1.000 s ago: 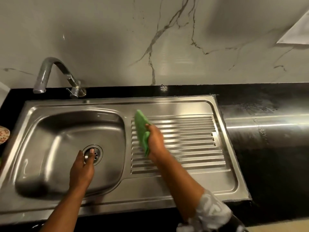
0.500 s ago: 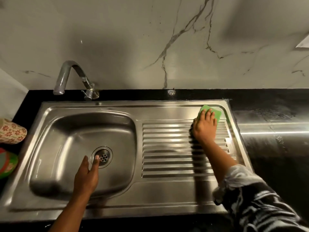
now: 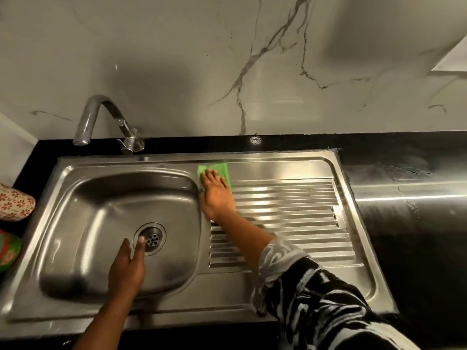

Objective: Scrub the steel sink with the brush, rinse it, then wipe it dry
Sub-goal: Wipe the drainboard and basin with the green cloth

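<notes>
Marble-veined wall (image 3: 177,59) backs a black bench (image 3: 409,223) into which the steel sink (image 3: 164,159) is set. Its long axis runs left to right along the wall, with the basin (image 3: 101,218) on the left and the ribbed drainboard (image 3: 290,210) on the right; the ribs follow the same line.

Our right hand (image 3: 217,195) presses a green cloth (image 3: 219,169) flat on the drainboard's back-left corner, just beside the basin's far right corner and touching the first ribs. Its fingers lie straight and spread on top, not curled around the fabric. Much of the cloth is hidden under the palm, so we cannot be sure of its long axis. The visible part reaches from the back rim toward us, roughly in line with the forearm.

Our left hand (image 3: 126,269) rests with its fingers extended on the basin floor. It holds nothing, and one fingertip touches the edge of the drain (image 3: 151,239).

We see no brush, no suds and no water leaving the tap (image 3: 101,107), so we judge that scrubbing and rinsing are done and the drying wipe is under way. The ribs show bright streaks, though we cannot tell wetness from glare. We think the rest of the drainboard, the basin and the front rim remain to be wiped.
</notes>
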